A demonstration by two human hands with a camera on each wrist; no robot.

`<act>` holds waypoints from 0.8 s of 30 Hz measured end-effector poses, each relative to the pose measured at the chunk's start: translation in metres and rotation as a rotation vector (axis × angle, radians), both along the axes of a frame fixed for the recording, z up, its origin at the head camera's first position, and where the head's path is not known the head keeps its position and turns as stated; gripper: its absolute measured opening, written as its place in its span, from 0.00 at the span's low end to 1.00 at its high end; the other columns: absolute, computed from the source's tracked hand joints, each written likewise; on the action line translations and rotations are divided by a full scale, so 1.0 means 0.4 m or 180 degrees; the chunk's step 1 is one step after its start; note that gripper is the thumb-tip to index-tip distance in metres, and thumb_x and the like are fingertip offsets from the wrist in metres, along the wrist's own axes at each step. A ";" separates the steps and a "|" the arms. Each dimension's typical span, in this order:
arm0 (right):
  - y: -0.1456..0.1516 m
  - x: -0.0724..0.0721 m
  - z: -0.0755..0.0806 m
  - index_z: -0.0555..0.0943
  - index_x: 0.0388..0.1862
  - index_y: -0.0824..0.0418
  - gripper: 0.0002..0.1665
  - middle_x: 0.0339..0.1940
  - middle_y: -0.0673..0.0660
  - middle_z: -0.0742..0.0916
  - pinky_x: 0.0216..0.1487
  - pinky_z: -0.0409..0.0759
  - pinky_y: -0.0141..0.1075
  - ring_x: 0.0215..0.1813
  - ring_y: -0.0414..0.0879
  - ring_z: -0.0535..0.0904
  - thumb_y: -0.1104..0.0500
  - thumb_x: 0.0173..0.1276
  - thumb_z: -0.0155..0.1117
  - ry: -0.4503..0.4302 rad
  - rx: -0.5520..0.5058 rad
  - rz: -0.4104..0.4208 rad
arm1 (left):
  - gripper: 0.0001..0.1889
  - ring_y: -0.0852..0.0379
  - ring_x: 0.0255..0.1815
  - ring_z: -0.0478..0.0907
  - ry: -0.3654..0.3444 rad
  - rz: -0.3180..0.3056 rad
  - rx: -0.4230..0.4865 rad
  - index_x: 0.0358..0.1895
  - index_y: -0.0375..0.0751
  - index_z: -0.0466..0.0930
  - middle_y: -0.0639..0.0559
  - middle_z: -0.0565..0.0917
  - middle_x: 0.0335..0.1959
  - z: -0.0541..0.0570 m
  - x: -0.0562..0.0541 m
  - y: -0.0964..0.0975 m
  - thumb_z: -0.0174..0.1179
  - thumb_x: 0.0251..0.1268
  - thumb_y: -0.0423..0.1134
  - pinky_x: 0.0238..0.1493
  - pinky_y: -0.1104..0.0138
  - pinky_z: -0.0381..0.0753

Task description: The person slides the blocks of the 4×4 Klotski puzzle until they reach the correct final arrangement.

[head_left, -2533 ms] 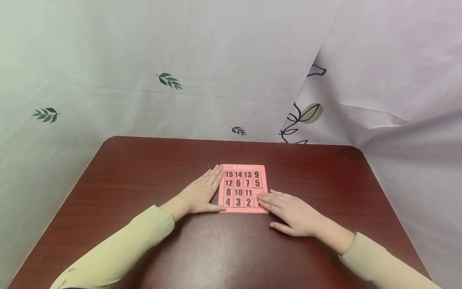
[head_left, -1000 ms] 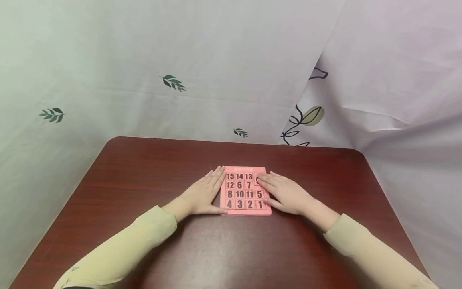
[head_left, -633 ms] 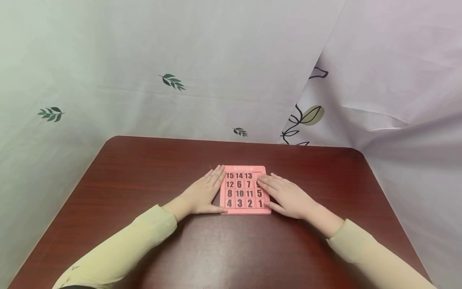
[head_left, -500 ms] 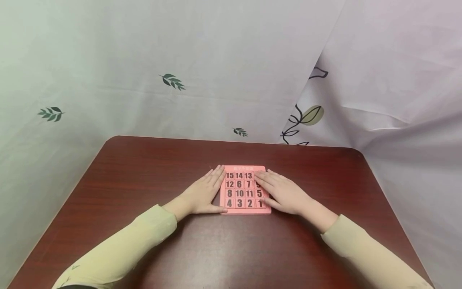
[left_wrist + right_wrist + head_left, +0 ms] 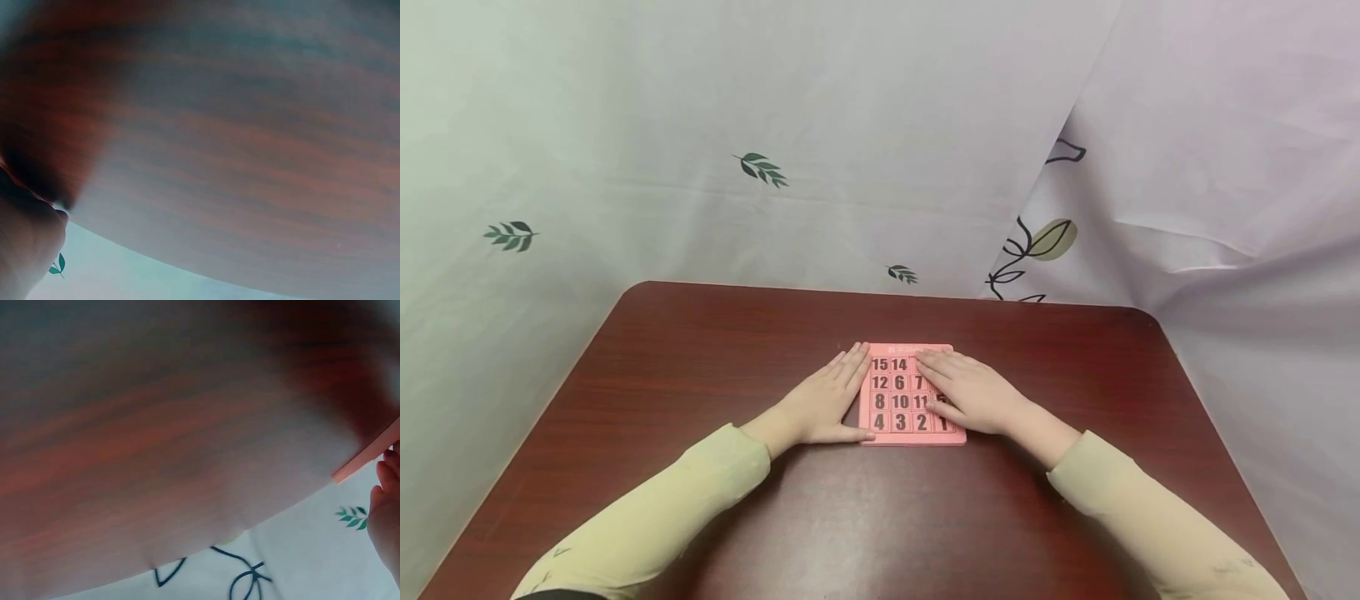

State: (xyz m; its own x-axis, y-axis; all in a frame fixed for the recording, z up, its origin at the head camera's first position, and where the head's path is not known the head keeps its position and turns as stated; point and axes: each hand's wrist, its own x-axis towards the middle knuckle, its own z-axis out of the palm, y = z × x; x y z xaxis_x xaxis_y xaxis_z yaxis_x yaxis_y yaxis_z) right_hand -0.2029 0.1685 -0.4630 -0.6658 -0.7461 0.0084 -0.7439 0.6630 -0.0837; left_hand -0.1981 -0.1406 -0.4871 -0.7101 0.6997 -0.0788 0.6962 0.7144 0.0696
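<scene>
A pink sliding number puzzle (image 5: pixel 912 438) lies flat on the table in the head view. My left hand (image 5: pixel 822 402) rests along its left side, fingertips at the upper left corner and thumb at the lower left. From the right, my right hand (image 5: pixel 981 392) reaches over the board, its extended fingertips touching the top row right of tile 14 (image 5: pixel 899 365). Those fingers hide tiles 13 and 9 and partly cover 5. Part of my right hand (image 5: pixel 385 515) shows beside the puzzle's edge (image 5: pixel 370 450) in the right wrist view. The left wrist view shows part of my left hand (image 5: pixel 31 244).
The dark red wooden table (image 5: pixel 715 333) has rounded far corners. Behind it hangs a pale curtain (image 5: pixel 820 125) with leaf prints, meeting the table's far edge.
Tiles 5 and then 9 slid one row toward me in the right column. My right hand moved up the board, then left over tile 13. My left hand stayed in place.
</scene>
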 end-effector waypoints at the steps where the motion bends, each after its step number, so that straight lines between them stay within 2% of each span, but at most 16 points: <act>1: 0.009 0.001 0.001 0.69 0.81 0.64 0.41 0.83 0.60 0.73 0.86 0.65 0.53 0.85 0.55 0.67 0.42 0.79 0.60 0.0009 -0.0003 -0.0016 | 0.65 0.39 0.91 0.41 0.0000 0.0000 0.0007 0.85 0.26 0.43 0.31 0.42 0.88 0.001 0.000 0.000 0.54 0.66 0.79 0.90 0.52 0.50; 6: 0.054 0.009 0.002 0.71 0.80 0.65 0.40 0.82 0.60 0.74 0.85 0.65 0.54 0.84 0.56 0.68 0.43 0.78 0.62 0.0061 -0.0041 -0.0109 | 0.65 0.38 0.90 0.41 0.0002 -0.0017 0.0018 0.85 0.26 0.44 0.30 0.43 0.88 0.001 0.000 0.000 0.54 0.66 0.78 0.90 0.51 0.49; 10: 0.061 0.008 0.001 0.71 0.80 0.65 0.41 0.82 0.61 0.75 0.85 0.66 0.55 0.83 0.57 0.69 0.43 0.78 0.63 0.0088 -0.0117 -0.0103 | 0.64 0.38 0.90 0.41 0.0007 -0.0021 0.0008 0.85 0.26 0.44 0.30 0.43 0.88 0.000 0.001 -0.002 0.54 0.66 0.78 0.90 0.52 0.49; 16: 0.007 -0.001 0.007 0.71 0.80 0.64 0.41 0.82 0.61 0.74 0.85 0.65 0.54 0.84 0.56 0.68 0.43 0.78 0.62 0.0059 -0.0187 0.0013 | 0.64 0.39 0.91 0.42 0.0015 -0.0008 0.0011 0.85 0.26 0.44 0.31 0.43 0.88 -0.001 0.003 -0.005 0.54 0.66 0.78 0.90 0.52 0.50; 24: -0.067 -0.012 0.006 0.66 0.83 0.62 0.42 0.85 0.59 0.71 0.86 0.64 0.51 0.86 0.54 0.65 0.40 0.80 0.58 -0.0070 0.0011 0.0051 | 0.64 0.39 0.91 0.42 0.0032 -0.0026 -0.0010 0.85 0.26 0.44 0.31 0.44 0.88 0.000 0.004 -0.002 0.52 0.67 0.78 0.90 0.52 0.50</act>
